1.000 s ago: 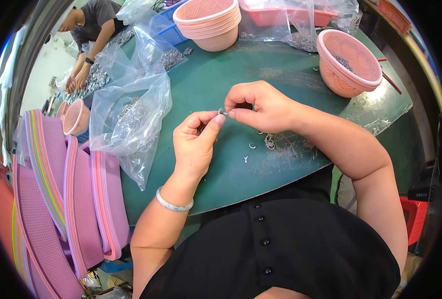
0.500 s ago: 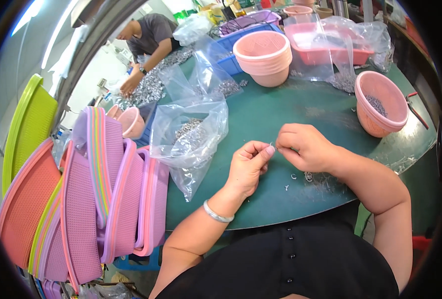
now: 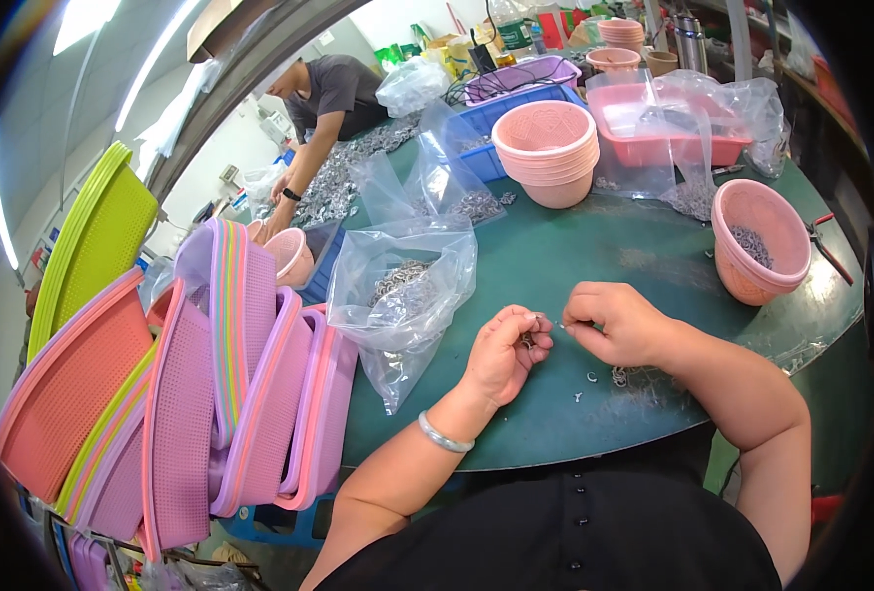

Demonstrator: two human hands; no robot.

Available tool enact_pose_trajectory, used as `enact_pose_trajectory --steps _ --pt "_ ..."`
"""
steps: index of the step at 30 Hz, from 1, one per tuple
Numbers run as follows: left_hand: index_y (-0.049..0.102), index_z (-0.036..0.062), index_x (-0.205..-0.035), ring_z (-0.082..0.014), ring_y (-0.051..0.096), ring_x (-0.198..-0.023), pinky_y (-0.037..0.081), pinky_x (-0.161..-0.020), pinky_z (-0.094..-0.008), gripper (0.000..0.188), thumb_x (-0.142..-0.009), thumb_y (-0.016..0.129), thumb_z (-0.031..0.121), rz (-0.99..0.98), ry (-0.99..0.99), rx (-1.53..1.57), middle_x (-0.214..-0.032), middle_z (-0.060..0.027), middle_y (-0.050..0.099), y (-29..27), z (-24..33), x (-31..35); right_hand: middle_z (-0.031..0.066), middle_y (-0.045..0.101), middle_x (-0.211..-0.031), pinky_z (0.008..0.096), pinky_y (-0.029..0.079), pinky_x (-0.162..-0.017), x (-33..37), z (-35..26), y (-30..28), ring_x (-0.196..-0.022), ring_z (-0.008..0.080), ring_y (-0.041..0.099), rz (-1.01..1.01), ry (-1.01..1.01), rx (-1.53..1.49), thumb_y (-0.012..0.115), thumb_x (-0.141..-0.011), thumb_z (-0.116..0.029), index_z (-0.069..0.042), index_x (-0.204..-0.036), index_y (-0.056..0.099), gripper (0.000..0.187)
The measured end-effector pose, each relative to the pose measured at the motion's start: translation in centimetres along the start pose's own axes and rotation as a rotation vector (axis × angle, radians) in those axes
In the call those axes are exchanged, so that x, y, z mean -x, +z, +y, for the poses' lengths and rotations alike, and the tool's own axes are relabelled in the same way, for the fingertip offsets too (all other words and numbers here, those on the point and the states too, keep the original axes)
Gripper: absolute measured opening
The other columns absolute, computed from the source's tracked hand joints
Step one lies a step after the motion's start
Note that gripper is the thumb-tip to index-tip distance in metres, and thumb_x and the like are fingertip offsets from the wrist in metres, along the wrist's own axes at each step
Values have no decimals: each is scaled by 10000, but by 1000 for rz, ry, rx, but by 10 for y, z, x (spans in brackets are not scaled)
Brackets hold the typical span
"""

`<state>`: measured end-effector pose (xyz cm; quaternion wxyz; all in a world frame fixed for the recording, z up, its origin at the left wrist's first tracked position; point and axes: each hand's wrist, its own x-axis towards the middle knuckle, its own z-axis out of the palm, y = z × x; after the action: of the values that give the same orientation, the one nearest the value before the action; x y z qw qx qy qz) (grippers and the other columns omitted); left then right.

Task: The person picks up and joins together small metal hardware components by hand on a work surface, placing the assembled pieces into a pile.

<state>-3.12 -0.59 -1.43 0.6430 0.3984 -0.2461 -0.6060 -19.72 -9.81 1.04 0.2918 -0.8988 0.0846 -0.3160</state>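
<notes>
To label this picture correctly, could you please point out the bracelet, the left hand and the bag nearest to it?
Bracelet (image 3: 441,438): head view, on its band.
Left hand (image 3: 499,361): head view, on its middle.
Bag (image 3: 397,344): head view, on its clear wall.

Your left hand (image 3: 504,355) partly hides the metal pieces (image 3: 527,341) it holds, the bit (image 3: 559,326) at your right hand (image 3: 619,323) is too small to make out, folds of the clear bag (image 3: 353,300) blur some small metal parts (image 3: 404,286) inside, and the lower edge cuts off your black shirt (image 3: 535,537).
</notes>
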Motion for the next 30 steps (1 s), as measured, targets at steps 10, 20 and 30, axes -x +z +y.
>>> enact_pose_trajectory --steps 10,20,30 --pt "497 62 -677 -149 534 -638 436 -545 -227 113 -783 534 48 -26 -76 76 -811 -114 574 -4 0 0 101 540 -717 345 439 -566 -1 3 1 -656 283 543 34 -21 -18 567 -716 -36 -23 -738 560 26" --pt "483 75 -652 -138 531 -616 425 -516 -216 139 -760 543 12 -56 -74 51 -796 -104 574 -2 3 1 92 537 -712 341 438 -548 -2 4 2 -638 274 540 64 -55 -17 573 -710 -33 -30 -732 562 25" --pt "512 30 -901 -148 527 -655 426 -570 -241 127 -795 445 9 -92 -226 13 -804 -76 553 0 1 -2 88 537 -710 343 440 -537 -1 4 2 -630 273 539 69 -47 7 570 -694 -29 -30 -731 564 38"
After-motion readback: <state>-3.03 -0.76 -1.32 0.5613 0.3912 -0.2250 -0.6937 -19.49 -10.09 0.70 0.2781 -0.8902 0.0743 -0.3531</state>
